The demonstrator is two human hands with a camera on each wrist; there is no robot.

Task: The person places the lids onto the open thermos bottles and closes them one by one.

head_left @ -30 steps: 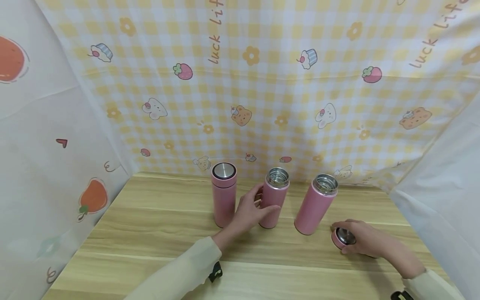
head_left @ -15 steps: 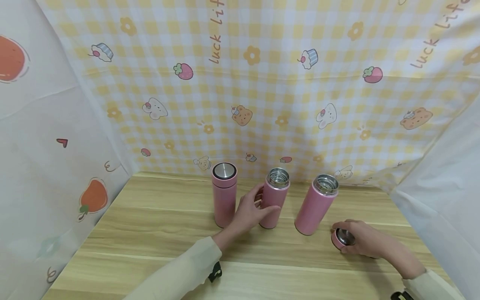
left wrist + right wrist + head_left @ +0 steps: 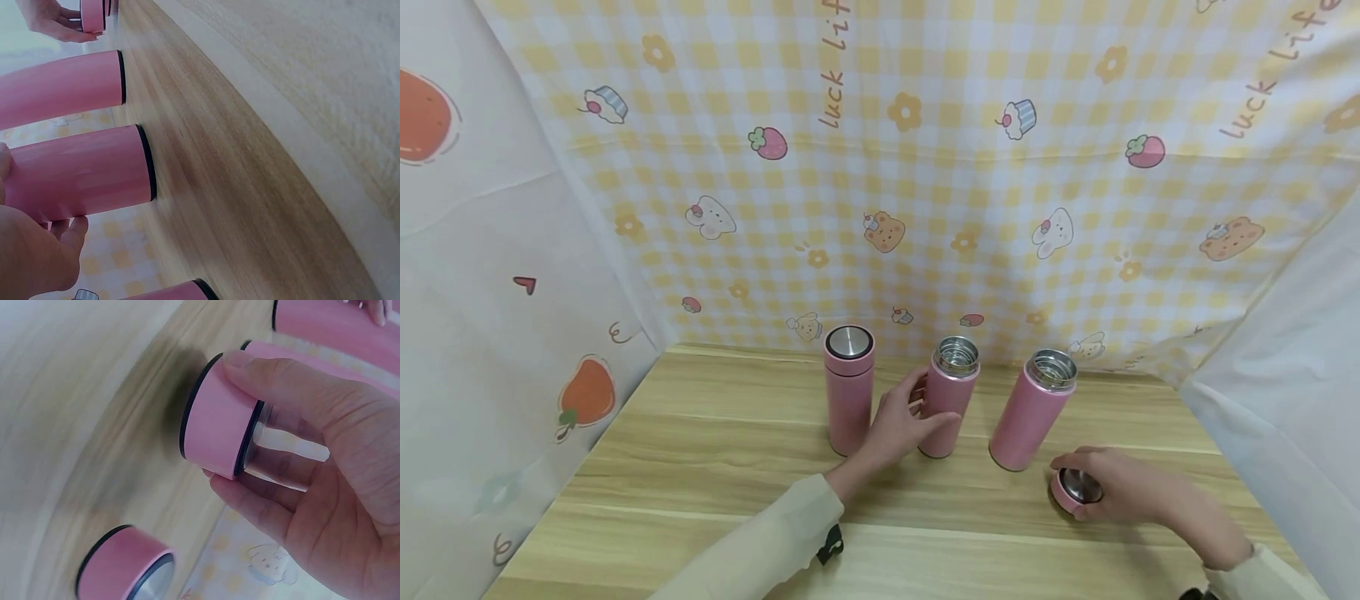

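Note:
Three pink thermos bottles stand on the table. The middle bottle [image 3: 949, 396] has no lid, and its steel mouth shows; my left hand [image 3: 902, 423] grips its body from the left, thumb in front and fingers behind. To its right is another lidless bottle [image 3: 1028, 421]. At the left stands a bottle [image 3: 850, 400] with its steel-topped lid on. My right hand [image 3: 1131, 486] pinches a pink lid [image 3: 215, 422] with black rims between thumb and fingers, right of the bottles. A shadow falls on the wood below it. A second lid [image 3: 122, 562] rests nearby, hidden in the head view.
The light wooden table [image 3: 715, 467] reaches back to a yellow checked cloth [image 3: 940, 183] hanging close behind the bottles. White cloths [image 3: 512, 333] hang at the left and right sides.
My right hand has moved a little left and nearer to me with the pink lid, away from the second lid. The left hand and the bottles have stayed put.

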